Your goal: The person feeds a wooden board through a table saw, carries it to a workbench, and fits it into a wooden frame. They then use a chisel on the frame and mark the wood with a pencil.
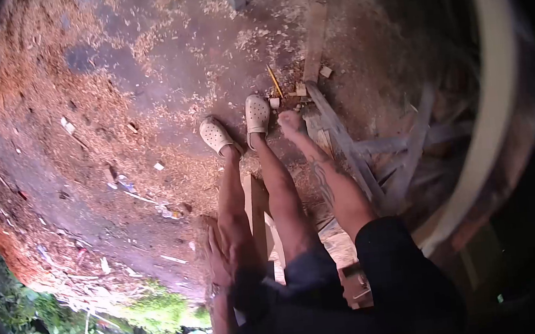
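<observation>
My right hand reaches low on the right of my shoes, its fingers curled in; whatever it may hold is too small to make out. Close to it are a small pale wood block, wood offcuts and a thin yellow stick like a pencil. At the outer side of my left knee is my left hand, its fingers stretched out, with nothing visible in it. A pale wooden beam stands between my legs.
Light perforated clogs are on my feet. Wood shavings cover much of the ground. A long board lies beyond the offcuts. Grey wooden bars cross at the right, beside a large curved pale piece. Green plants grow at lower left.
</observation>
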`<action>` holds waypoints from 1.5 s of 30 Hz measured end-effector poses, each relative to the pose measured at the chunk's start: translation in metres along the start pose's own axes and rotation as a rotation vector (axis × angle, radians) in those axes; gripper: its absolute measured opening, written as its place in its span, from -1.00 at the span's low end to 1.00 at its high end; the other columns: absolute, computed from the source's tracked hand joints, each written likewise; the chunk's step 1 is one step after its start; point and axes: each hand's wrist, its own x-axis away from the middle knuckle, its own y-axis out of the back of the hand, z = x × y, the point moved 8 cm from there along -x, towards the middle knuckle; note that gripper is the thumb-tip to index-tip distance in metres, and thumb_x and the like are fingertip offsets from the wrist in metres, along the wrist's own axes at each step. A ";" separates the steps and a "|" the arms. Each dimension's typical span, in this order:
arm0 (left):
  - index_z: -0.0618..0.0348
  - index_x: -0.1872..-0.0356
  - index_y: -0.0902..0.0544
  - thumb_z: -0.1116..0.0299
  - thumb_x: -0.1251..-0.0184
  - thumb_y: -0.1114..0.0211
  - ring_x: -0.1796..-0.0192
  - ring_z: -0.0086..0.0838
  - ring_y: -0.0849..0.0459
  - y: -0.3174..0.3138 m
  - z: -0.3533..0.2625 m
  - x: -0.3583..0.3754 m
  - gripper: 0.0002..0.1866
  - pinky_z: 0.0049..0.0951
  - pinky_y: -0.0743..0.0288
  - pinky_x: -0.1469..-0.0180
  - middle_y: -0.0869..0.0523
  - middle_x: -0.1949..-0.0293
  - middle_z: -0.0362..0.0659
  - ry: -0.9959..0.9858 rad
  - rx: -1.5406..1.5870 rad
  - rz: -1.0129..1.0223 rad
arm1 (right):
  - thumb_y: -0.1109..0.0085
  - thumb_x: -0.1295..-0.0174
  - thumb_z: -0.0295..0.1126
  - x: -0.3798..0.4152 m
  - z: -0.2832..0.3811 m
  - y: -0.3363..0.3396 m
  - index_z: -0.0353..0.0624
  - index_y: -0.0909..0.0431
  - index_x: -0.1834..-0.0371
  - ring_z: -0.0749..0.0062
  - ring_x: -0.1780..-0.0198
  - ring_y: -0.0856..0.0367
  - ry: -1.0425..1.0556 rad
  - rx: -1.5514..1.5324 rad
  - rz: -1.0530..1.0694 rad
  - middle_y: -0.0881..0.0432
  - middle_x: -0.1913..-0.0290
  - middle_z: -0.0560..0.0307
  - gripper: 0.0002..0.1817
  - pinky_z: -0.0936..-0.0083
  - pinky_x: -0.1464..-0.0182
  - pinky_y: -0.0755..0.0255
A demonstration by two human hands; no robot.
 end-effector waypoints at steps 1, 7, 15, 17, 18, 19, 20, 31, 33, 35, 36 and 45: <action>0.25 -0.53 -0.07 -0.01 -0.30 -0.26 -0.41 0.18 -0.29 -0.022 0.007 -0.007 -0.09 -0.01 -0.22 -0.43 -0.27 -0.41 0.29 0.143 0.012 0.033 | -0.16 -0.18 -0.31 -0.038 -0.010 -0.024 -0.20 -0.68 0.21 0.13 0.24 -0.76 0.084 0.138 0.004 -0.75 0.27 -0.08 -0.77 0.23 0.13 -0.60; 0.32 -0.50 -0.08 -0.20 -0.15 -0.33 -0.37 0.17 -0.40 -0.008 0.008 -0.086 0.07 -0.08 -0.30 -0.39 -0.37 -0.35 0.31 0.446 0.027 0.059 | -0.19 -0.27 -0.18 -0.228 -0.086 -0.095 -0.21 -0.57 0.06 -0.22 0.09 -0.64 0.057 0.493 -0.353 -0.67 0.18 -0.23 -0.66 0.03 0.01 -0.52; 0.27 -0.50 -0.11 -0.19 -0.20 -0.31 -0.25 0.29 -0.48 0.007 0.010 -0.090 0.01 -0.01 -0.43 -0.22 -0.47 -0.26 0.34 0.399 0.046 0.067 | 0.00 -0.44 -0.24 -0.187 -0.023 -0.077 -0.25 -0.43 0.03 -0.25 0.08 -0.62 -0.050 0.300 -0.201 -0.61 0.16 -0.36 -0.72 -0.01 0.08 -0.51; 0.36 -0.50 -0.06 -0.14 -0.26 -0.29 -0.35 0.25 -0.39 -0.006 0.017 -0.073 0.00 -0.01 -0.34 -0.32 -0.34 -0.35 0.38 0.306 -0.001 0.082 | 0.01 -0.43 -0.33 -0.129 0.001 -0.057 -0.24 -0.39 -0.09 -0.26 -0.02 -0.58 0.167 0.305 -0.249 -0.57 0.11 -0.40 -0.73 0.07 -0.11 -0.45; 0.41 -0.50 -0.04 -0.12 -0.28 -0.27 -0.39 0.23 -0.34 -0.010 0.021 -0.071 0.00 -0.01 -0.30 -0.37 -0.28 -0.39 0.39 0.242 -0.028 0.074 | -0.02 -0.40 -0.39 -0.088 0.034 -0.035 -0.25 -0.36 -0.19 -0.27 -0.09 -0.55 0.313 0.132 -0.225 -0.55 0.00 -0.40 -0.66 0.09 -0.16 -0.43; 0.48 -0.50 0.05 -0.10 -0.32 -0.23 -0.42 0.25 -0.29 -0.020 0.030 -0.065 0.02 -0.02 -0.26 -0.40 -0.24 -0.39 0.44 0.200 -0.028 0.121 | -0.02 -0.38 -0.46 -0.047 0.064 -0.010 -0.27 -0.34 -0.24 -0.26 -0.16 -0.53 0.150 0.114 -0.122 -0.53 -0.08 -0.41 -0.62 0.10 -0.15 -0.43; 0.49 -0.50 0.11 -0.11 -0.33 -0.19 -0.41 0.28 -0.29 -0.019 0.025 -0.059 0.04 0.01 -0.25 -0.41 -0.23 -0.38 0.49 0.112 0.029 0.149 | -0.02 -0.35 -0.49 -0.017 0.065 0.001 -0.18 -0.32 -0.30 -0.22 -0.19 -0.53 0.379 -0.026 -0.365 -0.55 -0.10 -0.35 -0.57 0.09 -0.12 -0.44; 0.30 -0.24 -0.46 0.21 -0.41 -0.17 0.20 -0.07 -0.76 0.113 -0.024 -0.052 -0.51 -0.28 -0.68 0.18 -0.70 0.13 0.21 -0.566 -0.236 1.125 | -0.14 -0.31 -0.47 0.396 0.119 0.147 -0.15 -0.61 0.19 0.51 0.49 -0.57 -0.402 -1.425 0.343 -0.65 0.43 0.14 -0.92 0.47 0.52 -0.49; 0.28 -0.18 -0.50 0.26 -0.40 -0.18 0.23 -0.10 -0.76 0.128 -0.021 -0.079 -0.58 -0.30 -0.68 0.22 -0.71 0.15 0.17 -0.373 -0.240 1.140 | -0.11 -0.34 -0.41 0.460 0.107 0.151 -0.16 -0.60 0.17 0.51 0.50 -0.57 -0.395 -1.648 0.327 -0.66 0.42 0.13 -0.89 0.47 0.52 -0.48; 0.26 -0.12 -0.55 0.32 -0.38 -0.19 0.26 -0.14 -0.76 0.143 -0.017 -0.110 -0.64 -0.33 -0.68 0.26 -0.72 0.17 0.13 -0.108 -0.081 1.043 | -0.09 -0.36 -0.35 0.508 0.087 0.148 -0.16 -0.60 0.15 0.51 0.50 -0.57 -0.393 -1.784 0.267 -0.67 0.41 0.13 -0.84 0.48 0.52 -0.47; 0.25 -0.09 -0.57 0.34 -0.38 -0.19 0.27 -0.16 -0.76 0.148 -0.015 -0.125 -0.67 -0.34 -0.68 0.27 -0.72 0.18 0.11 0.058 0.102 1.015 | -0.07 -0.37 -0.32 0.527 0.075 0.145 -0.17 -0.60 0.14 0.51 0.51 -0.57 -0.386 -1.811 0.212 -0.67 0.40 0.12 -0.82 0.49 0.52 -0.47; 0.19 0.06 -0.69 0.44 -0.29 -0.32 0.41 -0.38 -0.71 0.134 -0.161 -0.076 -0.78 -0.34 -0.66 0.39 -0.74 0.34 -0.06 -0.272 0.024 0.494 | 0.05 -0.47 -0.05 0.677 -0.069 0.146 -0.19 -0.59 0.05 0.50 0.53 -0.56 0.105 -0.018 -1.219 -0.71 0.34 0.09 -0.59 0.53 0.52 -0.43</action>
